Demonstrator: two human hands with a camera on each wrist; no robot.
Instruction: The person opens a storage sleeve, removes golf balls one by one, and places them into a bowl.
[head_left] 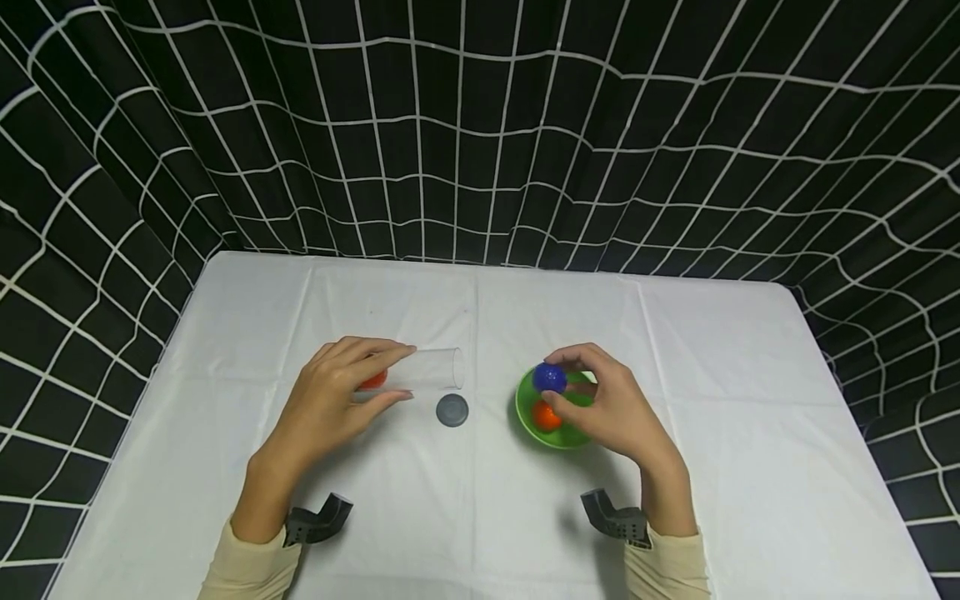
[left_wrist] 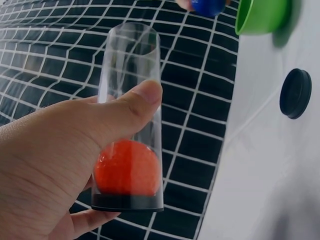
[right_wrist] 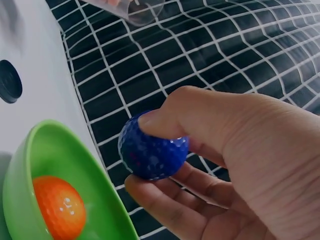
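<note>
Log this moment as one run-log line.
left hand: holds clear tube, red ball inside | right hand: pinches blue ball above green bowl | black cap: on table

Two orange balls (head_left: 372, 380) (head_left: 546, 414), one blue ball (head_left: 549, 377), one tube (head_left: 431, 369), one bowl (head_left: 527, 414), one cap (head_left: 452, 410)

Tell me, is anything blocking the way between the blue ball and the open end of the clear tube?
Nothing visible does. The blue ball is pinched above the green bowl; the clear tube has its mouth open, and the dark cap lies on the table.

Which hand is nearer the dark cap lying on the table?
Left. The left hand holds the clear tube just above the dark cap; the right hand is farther off, over the green bowl.
</note>
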